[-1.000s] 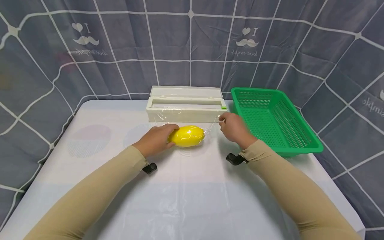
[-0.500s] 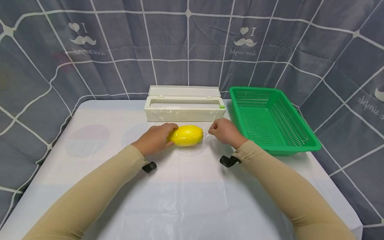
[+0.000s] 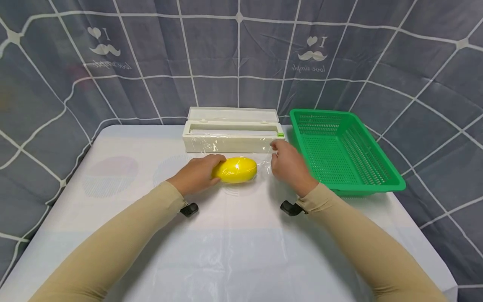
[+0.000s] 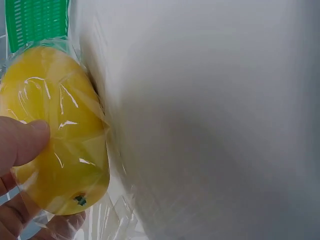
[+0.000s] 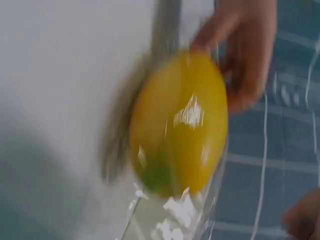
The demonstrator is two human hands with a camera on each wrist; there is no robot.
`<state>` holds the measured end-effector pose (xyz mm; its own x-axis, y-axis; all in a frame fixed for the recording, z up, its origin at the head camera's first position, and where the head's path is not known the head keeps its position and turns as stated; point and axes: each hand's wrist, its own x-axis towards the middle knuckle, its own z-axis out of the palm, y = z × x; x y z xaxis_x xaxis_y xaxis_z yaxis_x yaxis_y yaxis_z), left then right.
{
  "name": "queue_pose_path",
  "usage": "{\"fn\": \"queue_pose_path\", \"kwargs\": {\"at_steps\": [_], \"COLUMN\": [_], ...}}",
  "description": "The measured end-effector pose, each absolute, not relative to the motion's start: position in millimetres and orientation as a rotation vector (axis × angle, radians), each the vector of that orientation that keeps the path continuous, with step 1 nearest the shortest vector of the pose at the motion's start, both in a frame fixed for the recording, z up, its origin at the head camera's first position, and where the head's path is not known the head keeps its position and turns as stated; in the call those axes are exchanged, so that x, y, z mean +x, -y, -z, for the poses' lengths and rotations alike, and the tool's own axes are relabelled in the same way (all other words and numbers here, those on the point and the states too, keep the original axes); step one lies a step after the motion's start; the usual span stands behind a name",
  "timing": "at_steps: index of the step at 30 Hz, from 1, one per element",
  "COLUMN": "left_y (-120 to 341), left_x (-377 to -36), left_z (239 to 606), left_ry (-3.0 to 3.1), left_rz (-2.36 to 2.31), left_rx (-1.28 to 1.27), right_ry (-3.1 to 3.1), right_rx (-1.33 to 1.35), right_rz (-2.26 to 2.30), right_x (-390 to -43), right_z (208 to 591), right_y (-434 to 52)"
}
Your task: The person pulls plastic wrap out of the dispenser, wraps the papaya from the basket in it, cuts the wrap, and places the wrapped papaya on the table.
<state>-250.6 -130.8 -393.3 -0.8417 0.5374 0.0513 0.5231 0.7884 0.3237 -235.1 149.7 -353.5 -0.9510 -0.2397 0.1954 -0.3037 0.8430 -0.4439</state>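
Note:
A yellow mango (image 3: 237, 170) in clear cling film lies in front of the white cling film box (image 3: 233, 142). My left hand (image 3: 198, 174) grips its left end; in the left wrist view the thumb (image 4: 25, 142) presses on the wrapped skin, above a small dark stem end. Loose film (image 5: 182, 215) spreads past the mango's other end. Close to the box's right corner is my right hand (image 3: 290, 165), fingers bent, just right of the film. Whether its fingertips pinch the film cannot be made out. The right wrist view shows only a blurred bit of it.
The box's lid (image 3: 233, 114) stands raised at the back, and a green slider (image 3: 280, 134) sits at its right end. A green plastic basket (image 3: 345, 151) stands at the right. A grey checked curtain (image 3: 211, 50) surrounds the white-covered table (image 3: 226, 256).
The right hand came down toward the mango's right end, then moved back up and right to the box's corner. The left hand and mango stayed nearly in place.

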Motion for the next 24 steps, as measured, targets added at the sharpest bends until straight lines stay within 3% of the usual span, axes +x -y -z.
{"fn": "queue_pose_path", "kwargs": {"at_steps": [4,6,10,24], "left_y": [130,130,129,135], "left_x": [-251,-251,-252,-260], "left_z": [391,391,392,399], "left_ry": [-2.934,-2.931,-2.904,-2.787], "left_rz": [-0.498,-0.496,-0.526,-0.649], "left_rx": [0.867,0.867,0.862,0.764], "right_ry": [2.768,2.838,3.026,3.012], "right_rx": [0.924,1.033,0.993,0.860], "right_rz": [-0.444,-0.330,-0.225,-0.574], "right_x": [-222,-222,-233,-259], "right_z": [361,368,383,404], "right_y": [-131,-125,-125,-125]}}
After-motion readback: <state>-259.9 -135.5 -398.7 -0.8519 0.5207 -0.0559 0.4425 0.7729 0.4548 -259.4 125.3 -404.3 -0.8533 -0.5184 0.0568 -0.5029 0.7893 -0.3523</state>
